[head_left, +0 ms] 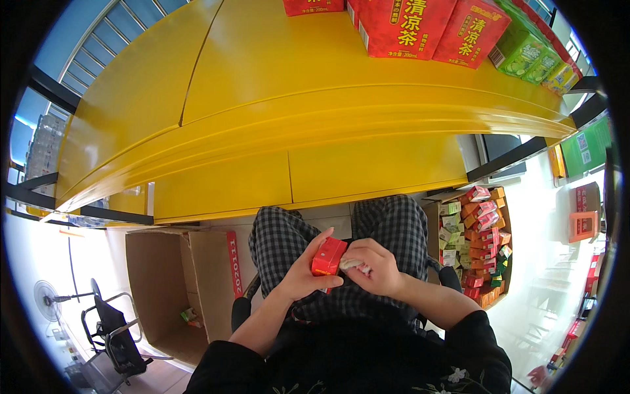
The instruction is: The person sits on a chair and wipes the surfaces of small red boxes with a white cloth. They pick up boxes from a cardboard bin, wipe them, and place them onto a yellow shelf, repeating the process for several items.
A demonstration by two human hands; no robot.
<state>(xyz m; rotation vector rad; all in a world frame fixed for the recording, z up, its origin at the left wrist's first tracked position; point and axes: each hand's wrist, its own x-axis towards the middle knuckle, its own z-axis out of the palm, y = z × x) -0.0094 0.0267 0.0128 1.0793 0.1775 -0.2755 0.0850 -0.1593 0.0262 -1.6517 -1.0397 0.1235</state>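
Observation:
Over my lap, my left hand [303, 273] is closed around a small red drink carton [328, 257], fingers on one side and thumb on the other. Just to the right, my right hand [376, 266] grips a crumpled whitish cloth [355, 266] against or very near the carton's right side. Part of the cloth is hidden in the fingers. Larger red drink cartons [406, 29] stand at the far edge of the yellow shelf [295, 64], with green cartons [524, 54] to their right.
An open cardboard box [211, 285] with a few small cartons inside stands left of my legs. At right, another box [433, 221] is full of red, orange and green cartons. A black chair [115, 327] and a fan [47, 299] are at far left. A black metal frame post [507, 160] crosses at right.

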